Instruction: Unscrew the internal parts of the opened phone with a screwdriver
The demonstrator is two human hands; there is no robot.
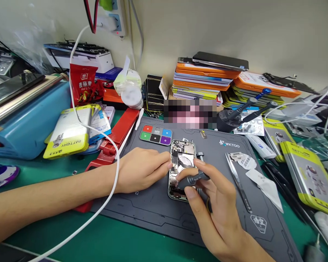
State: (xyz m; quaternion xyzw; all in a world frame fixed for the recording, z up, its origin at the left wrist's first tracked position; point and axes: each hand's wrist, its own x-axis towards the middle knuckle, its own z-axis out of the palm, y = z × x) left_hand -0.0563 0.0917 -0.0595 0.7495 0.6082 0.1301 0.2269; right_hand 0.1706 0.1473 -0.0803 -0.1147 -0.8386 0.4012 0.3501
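Observation:
An opened smartphone (182, 145) with its inner parts bare lies on the dark grey work mat (158, 214). My left hand (142, 169) rests on the mat at the phone's left side, its fingers curled and fingertips at the phone's edge. In my right hand (221, 203), over the lower right of the phone, is a dark grey screwdriver (189, 181) gripped between thumb and fingers. A similar grey capped piece (200, 154) shows just above those fingers; I cannot tell whether it is a separate tool. The screwdriver's tip is not visible.
Steel tweezers (238, 183) lie right of the phone. Beyond it sits a coloured screw tray (155, 135). A tool holder (226, 122) with screwdrivers stands at the back right. A white cable (117, 163) hangs across my left forearm. Battery boxes (68, 131) flank the mat.

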